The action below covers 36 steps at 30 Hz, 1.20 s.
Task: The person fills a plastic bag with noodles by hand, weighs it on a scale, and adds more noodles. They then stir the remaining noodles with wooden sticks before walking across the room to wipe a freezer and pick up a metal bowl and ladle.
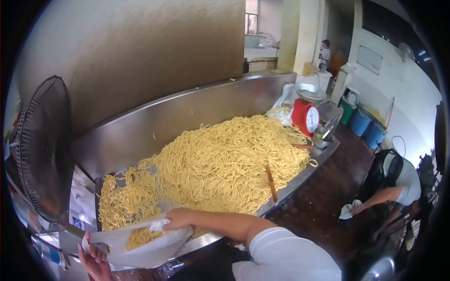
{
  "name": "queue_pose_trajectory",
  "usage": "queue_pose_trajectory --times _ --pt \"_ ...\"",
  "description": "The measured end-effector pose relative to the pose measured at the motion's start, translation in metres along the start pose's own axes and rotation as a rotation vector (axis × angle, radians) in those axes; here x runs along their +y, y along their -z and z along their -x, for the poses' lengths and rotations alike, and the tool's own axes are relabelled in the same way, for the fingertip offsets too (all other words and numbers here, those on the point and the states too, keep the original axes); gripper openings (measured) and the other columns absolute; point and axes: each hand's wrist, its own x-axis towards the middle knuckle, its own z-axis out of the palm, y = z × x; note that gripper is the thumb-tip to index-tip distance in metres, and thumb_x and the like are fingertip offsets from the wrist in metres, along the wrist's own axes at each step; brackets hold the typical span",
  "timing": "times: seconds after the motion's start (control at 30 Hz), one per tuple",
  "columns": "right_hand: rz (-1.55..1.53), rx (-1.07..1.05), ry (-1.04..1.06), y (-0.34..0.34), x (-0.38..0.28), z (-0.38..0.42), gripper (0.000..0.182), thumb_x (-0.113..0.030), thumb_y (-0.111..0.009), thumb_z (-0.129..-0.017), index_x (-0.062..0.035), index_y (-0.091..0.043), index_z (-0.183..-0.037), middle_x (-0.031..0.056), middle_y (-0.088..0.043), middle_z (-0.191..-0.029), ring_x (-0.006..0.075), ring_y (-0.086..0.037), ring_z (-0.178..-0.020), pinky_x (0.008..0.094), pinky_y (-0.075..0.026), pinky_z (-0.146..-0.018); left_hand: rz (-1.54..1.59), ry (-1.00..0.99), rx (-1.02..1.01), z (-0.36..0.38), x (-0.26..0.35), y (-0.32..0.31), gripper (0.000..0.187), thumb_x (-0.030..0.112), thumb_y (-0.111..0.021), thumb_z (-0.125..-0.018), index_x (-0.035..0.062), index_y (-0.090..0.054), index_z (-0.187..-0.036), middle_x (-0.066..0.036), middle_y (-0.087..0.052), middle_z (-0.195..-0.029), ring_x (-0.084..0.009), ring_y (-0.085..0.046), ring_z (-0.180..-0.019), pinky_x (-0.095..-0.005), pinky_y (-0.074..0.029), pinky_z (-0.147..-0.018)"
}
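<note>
A large heap of yellow noodles (225, 159) covers much of a steel table (218, 235). At its near left edge lies a white plastic bag (157, 255), its mouth spread wide, with some noodles inside. My right hand (180, 219) is closed on the bag's upper right rim, my forearm reaching across the front of the table. At the lower left, my left hand (96, 262) pinches the bag's opposite edge, fingers curled upward. A wooden stick (271, 183) rests on the right part of the heap.
A black fan (46, 150) stands at the left. A red dial scale (304, 117) with a metal pan sits at the table's far right, near a metal bowl (322, 139). At right, another person (398, 178) bends over, holding a white cloth (346, 211). Blue bins (361, 122) line the wall.
</note>
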Motion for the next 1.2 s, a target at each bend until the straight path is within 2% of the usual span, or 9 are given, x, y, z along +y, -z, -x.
queue_pose_trajectory --times 0.1,0.17,0.4,0.57,0.67,0.87,0.93,1.1,1.2 --pt "0.171 0.036 0.021 -0.019 0.039 -0.002 0.058 -0.052 -0.060 -0.084 -0.0038 -0.062 -0.117 0.0213 -0.069 -0.098 0.0362 -0.066 -0.094 0.0460 -0.051 -0.080 0.005 0.013 -0.006 -0.003 -0.001 0.001 0.058 0.040 -0.041 -0.104 -0.0042 -0.039 -0.141 0.004 -0.041 -0.060 -0.0051 -0.038 -0.045 -0.0216 -0.035 -0.043" --pt "0.140 -0.129 -0.054 -0.005 0.016 0.015 0.056 -0.048 -0.062 -0.084 -0.0022 -0.059 -0.117 0.0234 -0.067 -0.101 0.0382 -0.066 -0.095 0.0467 -0.051 -0.081 0.058 0.010 0.008 -0.002 -0.001 -0.012 0.062 0.040 -0.041 -0.103 -0.0057 -0.033 -0.145 0.001 -0.045 -0.064 -0.0068 -0.041 -0.048 -0.0223 -0.035 -0.045" --pt "0.258 -0.024 -0.049 -0.020 0.034 0.012 0.048 -0.028 -0.061 -0.085 -0.0051 -0.053 -0.126 0.0195 -0.067 -0.105 0.0372 -0.065 -0.098 0.0477 -0.052 -0.085 -0.003 -0.033 -0.069 -0.007 -0.009 -0.026 0.066 0.039 -0.041 -0.102 -0.0083 -0.028 -0.147 -0.004 -0.058 -0.079 -0.0081 -0.044 -0.052 -0.0256 -0.037 -0.053" --pt "0.333 -0.163 -0.176 -0.018 0.018 0.012 0.046 -0.022 -0.063 -0.084 -0.0050 -0.053 -0.125 0.0188 -0.067 -0.104 0.0371 -0.065 -0.097 0.0470 -0.052 -0.083 -0.026 -0.064 -0.212 0.013 0.006 -0.007 0.072 0.045 -0.043 -0.100 -0.0155 -0.034 -0.139 -0.003 -0.051 -0.069 -0.0073 -0.040 -0.045 -0.0242 -0.035 -0.050" --pt "0.446 0.069 -0.040 -0.042 0.044 0.007 0.043 -0.018 -0.061 -0.084 -0.0061 -0.054 -0.125 0.0180 -0.067 -0.106 0.0360 -0.065 -0.096 0.0458 -0.052 -0.082 0.019 -0.105 -0.225 0.021 0.006 -0.003 0.071 0.042 -0.048 -0.097 -0.0170 -0.039 -0.136 -0.006 -0.056 -0.071 -0.0078 -0.044 -0.046 -0.0238 -0.037 -0.050" --pt "0.082 0.020 -0.054 0.043 -0.008 -0.014 0.022 -0.016 -0.060 -0.089 -0.0059 -0.071 -0.104 0.0150 -0.071 -0.096 0.0254 -0.068 -0.086 0.0355 -0.053 -0.078 0.031 -0.105 -0.169 0.019 -0.005 0.008 0.074 0.042 -0.055 -0.093 -0.0149 -0.039 -0.137 -0.012 -0.065 -0.082 -0.0067 -0.044 -0.046 -0.0221 -0.036 -0.047" --pt "0.023 0.042 0.027 0.076 -0.063 -0.017 0.022 -0.019 -0.060 -0.092 -0.0043 -0.071 -0.103 0.0119 -0.070 -0.092 0.0208 -0.066 -0.082 0.0331 -0.052 -0.076 -0.039 -0.038 -0.212 0.010 -0.020 0.000 0.078 0.037 -0.067 -0.085 -0.0124 -0.040 -0.138 -0.023 -0.068 -0.108 -0.0052 -0.042 -0.044 -0.0188 -0.036 -0.043" --pt "-0.323 0.051 0.421 0.067 -0.164 -0.050 0.021 -0.018 -0.057 -0.097 -0.0028 -0.069 -0.106 0.0019 -0.065 -0.082 0.0106 -0.060 -0.075 0.0272 -0.049 -0.067 -0.396 -0.082 -0.199 -0.030 -0.090 -0.062 0.058 0.012 -0.066 -0.086 0.0015 -0.045 -0.139 -0.012 -0.065 -0.118 -0.0117 -0.062 -0.083 -0.0232 -0.050 -0.070" --pt "-0.661 -0.134 0.332 0.072 -0.200 -0.053 0.019 -0.015 -0.057 -0.097 -0.0035 -0.070 -0.107 -0.0003 -0.064 -0.082 0.0071 -0.058 -0.073 0.0238 -0.047 -0.065 -0.461 0.049 -0.210 -0.043 -0.087 -0.061 0.045 0.009 -0.064 -0.088 0.0033 -0.053 -0.131 -0.006 -0.065 -0.111 -0.0124 -0.063 -0.094 -0.0258 -0.051 -0.078"
